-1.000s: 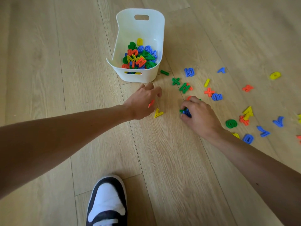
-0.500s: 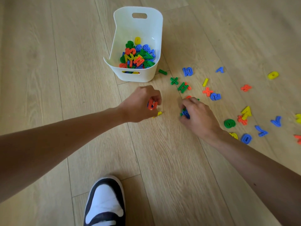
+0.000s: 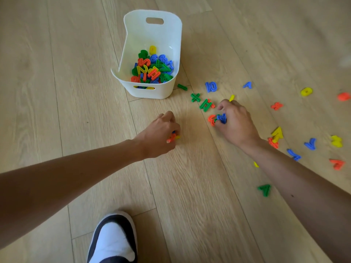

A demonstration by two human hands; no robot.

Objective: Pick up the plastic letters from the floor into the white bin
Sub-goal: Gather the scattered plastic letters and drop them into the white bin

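Head view, both hands low over the floor [image 3: 76, 103]. The left hand [image 3: 158, 136] has its fingers curled round a small clutch, with an orange letter [image 3: 171, 139] and a yellow one showing at the fingertips. The right hand [image 3: 236, 123] has its fingers curled round a fuller bunch [image 3: 218, 118] of orange, blue and green pieces.

The white bin [image 3: 161, 92] stands upright, just beyond the left hand and ahead-left of the right hand. A mixed heap of letters [image 3: 152, 67] covers its bottom, well below the rim, and a few show through the slot in the near wall.

On the floor, a green bar [image 3: 182, 86], a green cross [image 3: 195, 97] and a green H [image 3: 205, 105] lie between the right hand and the bin. Many more lie scattered beyond and to the right of the right hand, and a green piece [image 3: 264, 189] lies beside the right forearm.

Likely faults:
- The right hand's bunch juts out between the fingers, so a piece may slip on the way to the bin, or when another is pinched.
- The bin looks light, so a knock on its low near rim could slide or tip it.
- Pieces released from high up may bounce off the heap.
- A yellow piece [image 3: 256, 164], half hidden by the right forearm, may be missed.
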